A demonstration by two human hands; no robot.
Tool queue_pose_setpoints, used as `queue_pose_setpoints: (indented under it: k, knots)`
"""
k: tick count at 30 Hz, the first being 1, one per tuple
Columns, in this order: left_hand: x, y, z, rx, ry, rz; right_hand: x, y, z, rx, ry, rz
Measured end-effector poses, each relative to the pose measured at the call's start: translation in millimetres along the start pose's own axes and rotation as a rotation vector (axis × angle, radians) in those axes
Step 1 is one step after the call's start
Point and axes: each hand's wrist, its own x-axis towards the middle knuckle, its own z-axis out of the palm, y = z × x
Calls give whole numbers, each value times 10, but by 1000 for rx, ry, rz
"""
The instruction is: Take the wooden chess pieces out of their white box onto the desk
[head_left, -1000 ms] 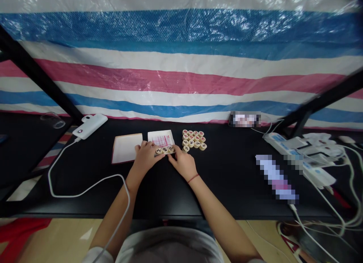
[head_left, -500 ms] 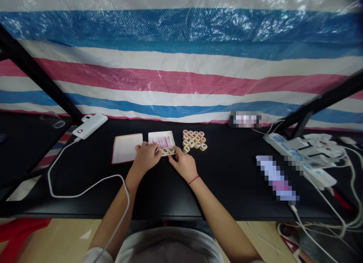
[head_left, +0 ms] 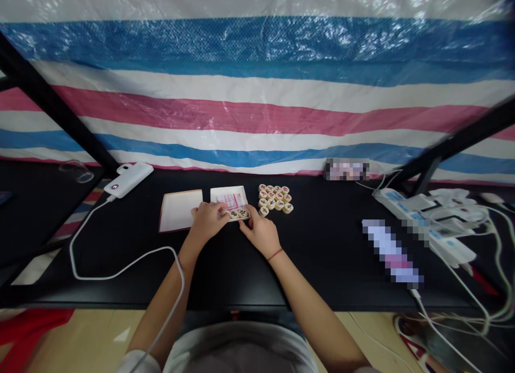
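Observation:
A small white box (head_left: 228, 191) lies on the table with a folded paper (head_left: 230, 201) printed in red lines inside it. Chinese chess pieces (head_left: 242, 213) form a row along the box's front side. My left hand (head_left: 207, 222) is at the box's front left corner, fingers closed on a chess piece that they mostly cover. My right hand (head_left: 260, 231) grips the front right corner of the box between thumb and fingers. Just right of the box, several more Chinese chess pieces (head_left: 279, 205) with red and black characters sit in rows.
The shallow box lid (head_left: 181, 211) lies to the left, inside up. A white power bank (head_left: 129, 180) with a cable is at the far left; the cable crosses over my left forearm. On the right are a blurred phone (head_left: 392, 253), a power strip (head_left: 426, 222) and tangled cables.
My left fingers have lowered slightly at the front left of the box, and the tilted chess piece there is now mostly hidden. My right hand stays on the box corner.

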Motion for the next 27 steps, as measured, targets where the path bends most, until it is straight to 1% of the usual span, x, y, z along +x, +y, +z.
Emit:
queue_pose_setpoints:
  k: [3,6,9,11,12,13,15,18,21,23,25,26,27]
  knots:
    - [-2,-10,7,7,-12,18,-16,1,-13,-29,-12,-71]
    - [7,-19,5,-4,-10,17,-23,8,-11,-25,-9,-80]
    - [20,-7,-12,-67,55,40,-35,13,-12,35,28,-60]
    - [16,22,-22,-192,120,123,-56,8,-20,126,91,-67]
    - [7,43,-22,-280,134,175,-70,3,-25,182,131,-80]
    - [-5,67,-19,-375,125,217,-84,-4,-30,238,168,-103]
    - [-34,112,1,-554,44,242,-111,-18,-34,327,233,-158]
    - [-64,154,53,-755,-87,174,-130,-32,-44,380,302,-212]
    - [-53,152,104,-935,-140,115,-123,10,-103,392,361,-230]
    - [-28,135,130,-1030,-124,59,-114,113,-171,391,445,-180]
    - [1,110,153,-1089,-61,10,-109,288,-235,379,541,-64]
    - [15,97,166,-1110,-22,-3,-109,393,-255,372,559,-8]
    - [29,83,180,-1127,16,-9,-110,501,-264,361,545,33]
